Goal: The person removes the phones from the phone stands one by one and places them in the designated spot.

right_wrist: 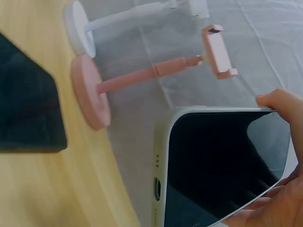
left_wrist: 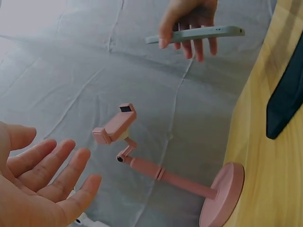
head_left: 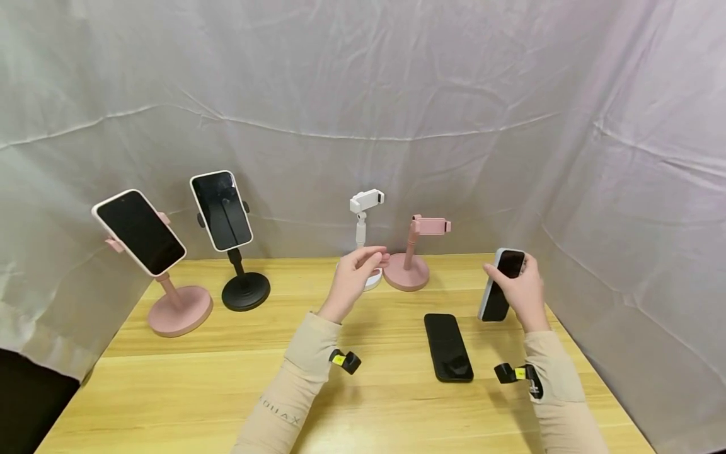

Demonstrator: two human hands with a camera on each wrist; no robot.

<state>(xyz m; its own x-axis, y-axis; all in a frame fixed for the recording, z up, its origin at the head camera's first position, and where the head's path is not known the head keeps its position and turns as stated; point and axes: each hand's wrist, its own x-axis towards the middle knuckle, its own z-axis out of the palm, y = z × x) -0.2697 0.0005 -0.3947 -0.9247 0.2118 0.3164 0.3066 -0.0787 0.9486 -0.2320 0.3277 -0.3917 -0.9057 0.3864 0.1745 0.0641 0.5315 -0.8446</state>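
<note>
My right hand [head_left: 525,295] grips a smartphone in a pale case [head_left: 500,287] by its long edges, thumb on one side and fingers on the other. In the right wrist view the phone's dark screen [right_wrist: 222,156] and charging port show close up. My left hand [head_left: 354,280] is empty, fingers loosely extended, in front of the white phone stand [head_left: 366,202], whose base it partly covers. Just right of that hand stands a pink phone stand [head_left: 408,271] with an empty clamp. A black smartphone [head_left: 448,348] lies on the table between my forearms.
At the left, another pink stand [head_left: 180,311] holds a white-cased phone [head_left: 138,232], and a black stand [head_left: 246,291] holds a second one [head_left: 221,211]. A grey cloth [head_left: 363,75] hangs behind the wooden table [head_left: 227,384] and along its right side.
</note>
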